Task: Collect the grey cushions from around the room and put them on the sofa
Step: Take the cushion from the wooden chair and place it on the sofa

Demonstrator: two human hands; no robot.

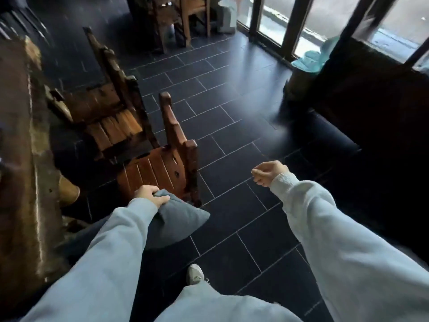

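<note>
A grey cushion (178, 217) hangs at my left side, just above the dark tiled floor. My left hand (152, 196) grips it by its top corner. Part of the cushion is hidden behind my left sleeve. My right hand (269, 172) is held out over the floor to the right, its fingers curled into a loose fist with nothing in them. No sofa shows clearly in this view.
Two wooden chairs (162, 163) stand close on the left beside a rough wooden table (21, 140). More wooden furniture (176, 17) stands at the back. Tall glass doors (308, 17) run along the right, with dark furniture (371, 108) below them. Dark floor tiles (232, 126) stretch ahead.
</note>
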